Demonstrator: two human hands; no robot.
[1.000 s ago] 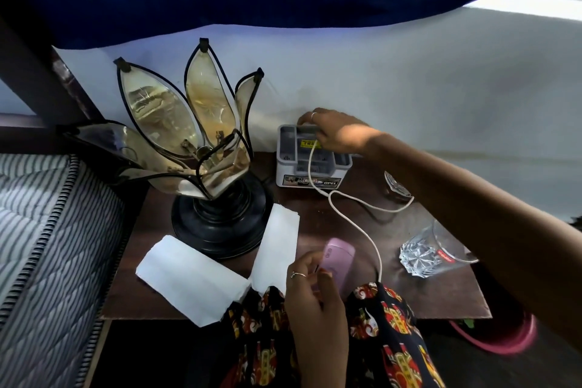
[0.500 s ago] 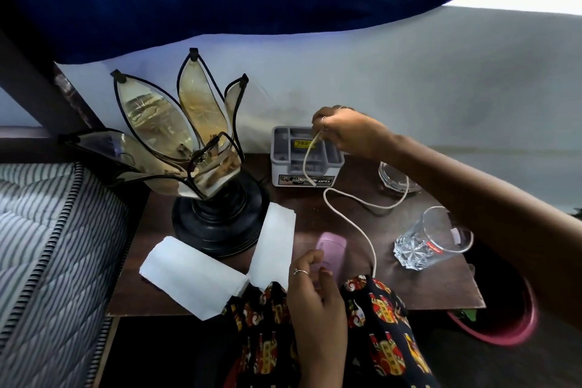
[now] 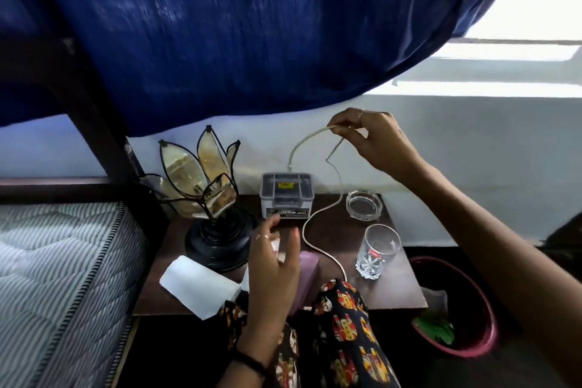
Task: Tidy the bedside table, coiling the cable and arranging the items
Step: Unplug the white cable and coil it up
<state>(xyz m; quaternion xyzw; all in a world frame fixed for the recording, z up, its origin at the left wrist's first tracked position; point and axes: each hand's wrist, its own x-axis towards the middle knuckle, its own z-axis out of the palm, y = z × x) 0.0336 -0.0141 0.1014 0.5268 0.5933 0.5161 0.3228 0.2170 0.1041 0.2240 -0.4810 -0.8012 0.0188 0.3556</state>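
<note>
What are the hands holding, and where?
The right hand pinches the cable near its free end. The left hand holds nothing.

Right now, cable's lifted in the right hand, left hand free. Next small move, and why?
Probably bring the left hand up to take the slack below the right hand and form a first loop: the cable runs loose across the table between the grey box and glass.

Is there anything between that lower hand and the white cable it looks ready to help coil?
Nothing visible blocks it. The left hand hovers open above the pink device, and the cable lies just to its right on bare table. The drinking glass stands beyond the cable. The right hand holds the cable's other end aloft.
</note>
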